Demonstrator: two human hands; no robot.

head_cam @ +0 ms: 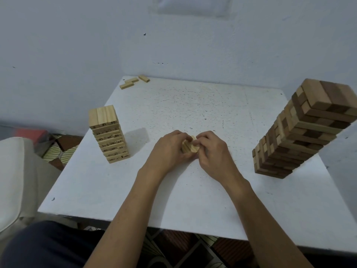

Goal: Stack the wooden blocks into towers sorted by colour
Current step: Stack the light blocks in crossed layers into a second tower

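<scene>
Fingers [179, 135] of both hands are curled round a small bundle of pale blocks [190, 147], which is gripped between the left hand [168, 151] and the right hand [214, 151] at the middle of the white table [193, 200]. Whether the bundle rests on the surface cannot be told. A tower of pale numbered blocks [109, 134] is seen standing near the left edge. A taller tower of mixed light and dark brown blocks [301, 130] is seen by the right edge. Three loose pale blocks [133, 81] are seen lying at the far left corner.
</scene>
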